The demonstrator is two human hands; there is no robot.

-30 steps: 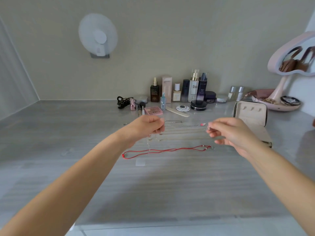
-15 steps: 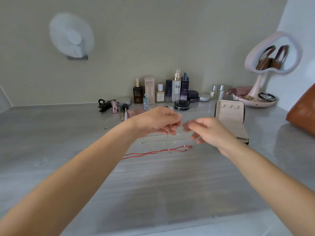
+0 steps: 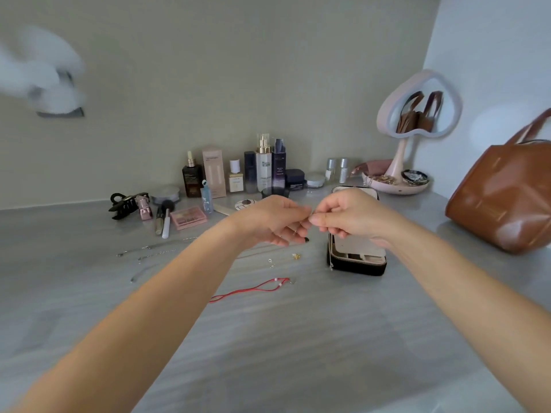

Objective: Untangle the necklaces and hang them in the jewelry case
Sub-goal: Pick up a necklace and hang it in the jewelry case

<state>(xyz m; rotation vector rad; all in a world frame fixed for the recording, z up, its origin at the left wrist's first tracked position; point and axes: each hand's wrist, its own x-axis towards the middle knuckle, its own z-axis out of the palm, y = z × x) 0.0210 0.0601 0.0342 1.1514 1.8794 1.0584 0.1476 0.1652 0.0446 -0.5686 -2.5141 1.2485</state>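
While your fingertips meet, a thin necklace chain (image 3: 300,226) sits pinched between them.
Your left hand (image 3: 275,222) and right hand (image 3: 350,217) hover together above the worktop (image 3: 268,338), before the open jewelry case (image 3: 356,257).

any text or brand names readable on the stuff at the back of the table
None can be read with confidence.
White pump bottle: dark lettering on the front, too blurred.
Dark purple bottle: pale print lines, too small.
Pink box: a faint line near the top, unreadable.
Brown dropper bottle: label text too small.
Small cream bottle: label blurred.
Dark jar: pale label, unreadable.
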